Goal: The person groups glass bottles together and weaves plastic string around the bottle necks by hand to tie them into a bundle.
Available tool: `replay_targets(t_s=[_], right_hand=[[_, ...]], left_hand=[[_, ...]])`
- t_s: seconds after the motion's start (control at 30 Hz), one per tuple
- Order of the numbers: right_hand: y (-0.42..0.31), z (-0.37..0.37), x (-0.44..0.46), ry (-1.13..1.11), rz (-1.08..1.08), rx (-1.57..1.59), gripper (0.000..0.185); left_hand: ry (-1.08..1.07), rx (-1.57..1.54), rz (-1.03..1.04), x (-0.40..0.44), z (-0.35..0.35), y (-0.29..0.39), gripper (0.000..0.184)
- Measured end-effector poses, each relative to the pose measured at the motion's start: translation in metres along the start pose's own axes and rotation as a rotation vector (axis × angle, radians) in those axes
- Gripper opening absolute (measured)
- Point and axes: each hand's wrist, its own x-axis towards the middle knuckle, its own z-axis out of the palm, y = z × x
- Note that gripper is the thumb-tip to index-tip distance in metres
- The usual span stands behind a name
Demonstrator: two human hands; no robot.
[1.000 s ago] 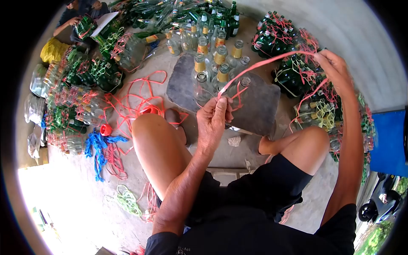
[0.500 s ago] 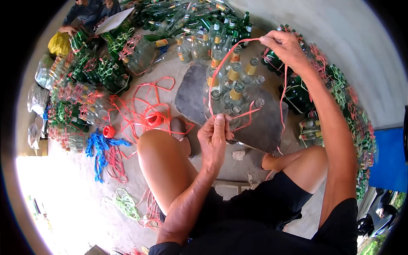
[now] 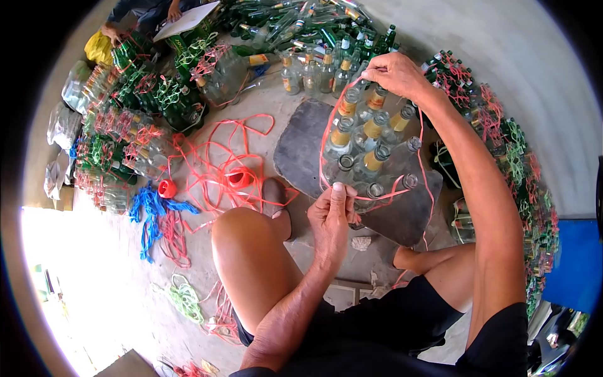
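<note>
Clear glass bottles point(image 3: 372, 129), several with gold neck labels, stand in a tight group on a dark flat slab point(image 3: 298, 151). A red plastic strap point(image 3: 325, 135) runs along the left side of the group, between my two hands. My left hand point(image 3: 333, 207) pinches it between thumb and fingers at the near side of the bottles. My right hand point(image 3: 396, 74) grips it above the far bottles, and a loose end hangs down on the right side. Another stretch of strap passes from my left hand across the near bottle necks.
Tangled red strap point(image 3: 239, 176) lies on the floor at left, near blue strips point(image 3: 151, 213) and a pale green bundle point(image 3: 183, 298). Tied bottle bundles point(image 3: 125, 125) are stacked at left and along the right wall. Loose green bottles point(image 3: 301, 25) pile up behind. Another person point(image 3: 144, 16) sits at upper left.
My right hand has come lower and a little left, toward the far bottles, with the strap. My left hand keeps its pinch beside the near bottles. The whole view has shifted slightly.
</note>
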Motion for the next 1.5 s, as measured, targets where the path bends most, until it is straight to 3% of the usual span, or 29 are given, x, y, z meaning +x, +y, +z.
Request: replay_targets(t_s=[0.23, 0.4, 0.63, 0.8, 0.9, 1.17, 1.3, 1.5], right_hand=[[0.033, -0.007, 0.01, -0.144, 0.024, 0.108, 0.027], [0.031, -0.018, -0.027, -0.152, 0.22, 0.093, 0.03], [0.042, -0.01, -0.091, 0.031, 0.163, 0.228, 0.031], [0.047, 0.0, -0.132, 0.075, 0.185, 0.273, 0.02], [0.046, 0.012, -0.149, 0.18, 0.172, 0.278, 0.024], [0.019, 0.022, -0.184, 0.422, 0.032, -0.008, 0.016], [0.001, 0.025, -0.207, 0.387, 0.21, -0.073, 0.014], [-0.013, 0.044, -0.234, 0.517, 0.128, -0.215, 0.01]], left_hand=[[-0.001, 0.008, -0.016, 0.007, -0.001, 0.001, 0.036], [-0.005, -0.024, -0.063, 0.013, -0.002, -0.004, 0.036], [-0.042, -0.013, -0.108, 0.018, -0.004, -0.001, 0.036], [-0.071, -0.034, -0.095, 0.025, -0.014, -0.013, 0.037], [-0.105, -0.016, -0.079, 0.027, -0.016, -0.014, 0.036], [-0.147, 0.068, -0.003, 0.025, -0.016, -0.011, 0.035], [-0.166, 0.114, 0.064, 0.025, -0.015, -0.009, 0.038], [-0.132, 0.222, 0.12, 0.003, -0.012, -0.015, 0.034]])
